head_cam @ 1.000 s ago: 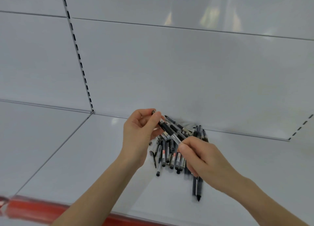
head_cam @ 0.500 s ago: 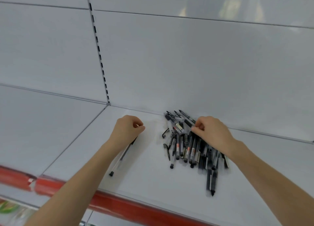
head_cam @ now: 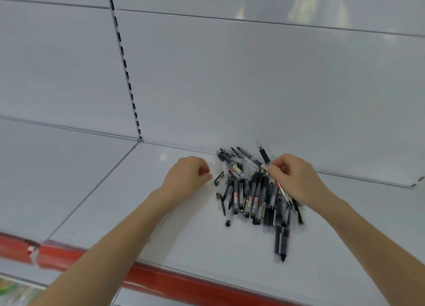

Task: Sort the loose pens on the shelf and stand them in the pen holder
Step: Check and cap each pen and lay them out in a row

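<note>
A pile of several loose black and clear pens (head_cam: pixel 251 196) lies on the white shelf (head_cam: pixel 161 225) near the back panel. One dark pen (head_cam: pixel 281 243) sticks out toward the front edge. My right hand (head_cam: pixel 296 179) is over the pile's right side and pinches a clear pen with a black grip (head_cam: pixel 265 156), whose tip points up and back. My left hand (head_cam: pixel 187 174) hovers just left of the pile with its fingers curled; nothing shows in it. No pen holder is in view.
A white back panel rises behind the shelf, with a slotted upright (head_cam: pixel 125 64) at the left. A red strip (head_cam: pixel 161 277) runs along the shelf's front edge. Another white shelf (head_cam: pixel 46 179) adjoins on the left.
My hands parted and my left hand laid a pen down left of the pile; that pen is now out of sight. My right hand has lifted one pen from the pile.
</note>
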